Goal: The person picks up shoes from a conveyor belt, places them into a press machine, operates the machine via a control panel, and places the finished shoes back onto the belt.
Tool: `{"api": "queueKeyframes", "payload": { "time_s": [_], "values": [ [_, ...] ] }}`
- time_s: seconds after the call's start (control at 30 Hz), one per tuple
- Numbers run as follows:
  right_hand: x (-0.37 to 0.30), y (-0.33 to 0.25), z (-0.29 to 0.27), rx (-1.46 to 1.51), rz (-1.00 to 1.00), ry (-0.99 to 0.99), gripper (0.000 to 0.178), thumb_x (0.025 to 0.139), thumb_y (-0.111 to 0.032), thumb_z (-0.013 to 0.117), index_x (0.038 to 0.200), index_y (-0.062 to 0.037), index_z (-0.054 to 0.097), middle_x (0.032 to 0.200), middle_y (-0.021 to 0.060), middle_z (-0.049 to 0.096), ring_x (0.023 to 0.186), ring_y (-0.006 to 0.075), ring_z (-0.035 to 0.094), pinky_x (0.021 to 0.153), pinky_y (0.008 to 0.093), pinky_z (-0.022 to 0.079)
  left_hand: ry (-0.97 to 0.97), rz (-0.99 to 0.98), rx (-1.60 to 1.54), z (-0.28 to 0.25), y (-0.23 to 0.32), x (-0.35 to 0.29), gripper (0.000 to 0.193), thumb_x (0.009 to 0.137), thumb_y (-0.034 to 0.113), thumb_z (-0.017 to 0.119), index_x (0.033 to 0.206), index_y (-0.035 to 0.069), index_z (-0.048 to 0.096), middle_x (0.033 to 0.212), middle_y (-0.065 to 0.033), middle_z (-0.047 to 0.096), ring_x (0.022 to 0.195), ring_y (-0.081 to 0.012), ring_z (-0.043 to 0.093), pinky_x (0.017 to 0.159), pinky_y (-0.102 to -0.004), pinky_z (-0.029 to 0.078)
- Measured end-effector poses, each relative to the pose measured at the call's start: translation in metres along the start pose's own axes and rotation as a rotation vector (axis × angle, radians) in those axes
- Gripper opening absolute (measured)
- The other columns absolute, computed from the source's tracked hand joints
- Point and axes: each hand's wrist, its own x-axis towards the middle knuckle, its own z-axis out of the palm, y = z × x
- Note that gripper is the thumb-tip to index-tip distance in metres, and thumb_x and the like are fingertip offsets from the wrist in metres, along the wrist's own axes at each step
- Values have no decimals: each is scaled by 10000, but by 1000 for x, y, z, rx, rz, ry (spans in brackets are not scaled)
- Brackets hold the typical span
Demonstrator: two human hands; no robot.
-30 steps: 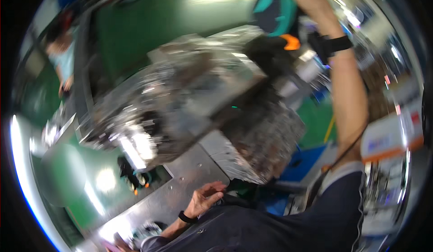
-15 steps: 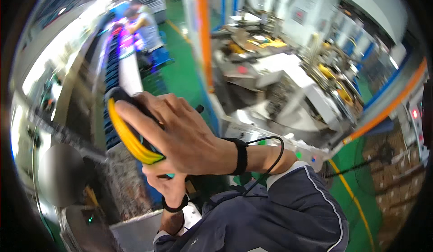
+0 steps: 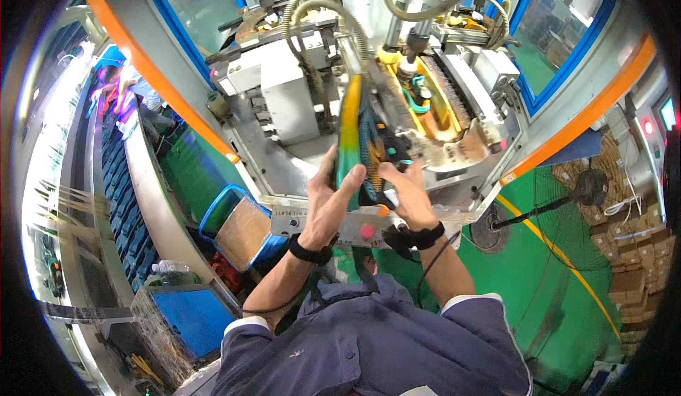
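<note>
Clamped one multicoloured shoe [image 3: 355, 148] between fingers [image 3: 352, 180] of left hand [image 3: 323, 208] and right hand [image 3: 416, 203]; held it at machine [image 3: 287, 87], left of yellow tray [image 3: 447, 109]. Likely risked a drop through loose grip, or a scrape against machine through careless swinging.

From my remote seat I count one shoe [image 3: 349, 141] at the centre of the frame, two sets of fingers [image 3: 352, 177], two black wristbands [image 3: 310, 251], one blue-rimmed stool [image 3: 240, 231] left of centre, one pedestal fan [image 3: 591, 186] at right, two orange strips [image 3: 543, 159], and one co-worker [image 3: 142, 92] at upper left.
</note>
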Motion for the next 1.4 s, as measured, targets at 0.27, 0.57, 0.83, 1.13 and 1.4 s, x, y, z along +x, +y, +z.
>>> {"api": "queueKeyframes", "payload": {
  "time_s": [0.27,0.57,0.83,1.13,1.4],
  "values": [
    [31,-66,-89,-330,-351,565,532,722,-17,744,1220,-6,558,1070,64,611,925,141,583,843,288,482,84,-185,-161,33,-84,186,402,940,351,613,1120,-9,629,933,-73,633,855,-133,589,745,-303,477],
    [38,-103,-112,-540,-500,692,532,765,-30,681,1271,24,527,1147,90,603,986,169,600,916,317,485,267,-353,626,32,-235,369,650,669,328,792,1125,-77,569,1155,-272,618,1106,-354,601,953,-438,464],
    [146,-124,-116,-1036,-400,695,420,759,-133,718,1132,33,621,981,39,625,853,117,560,788,264,465,259,-423,761,19,-230,385,530,685,131,748,1156,-48,585,1151,-254,630,1132,-372,594,972,-419,469],
    [350,-80,-57,-1529,218,215,615,625,-309,767,1040,121,622,977,233,685,883,284,683,772,347,524,-226,-614,-515,-92,-80,182,304,907,154,649,1147,-28,608,1060,-81,667,936,-179,650,820,-312,538],
    [410,99,-60,-1789,93,407,508,764,-272,670,1142,46,550,1052,252,667,1035,369,645,892,430,513,217,-443,-204,-186,10,10,612,776,49,692,1317,-88,438,1227,-137,589,1100,-221,598,983,-352,468]
  ]
}}
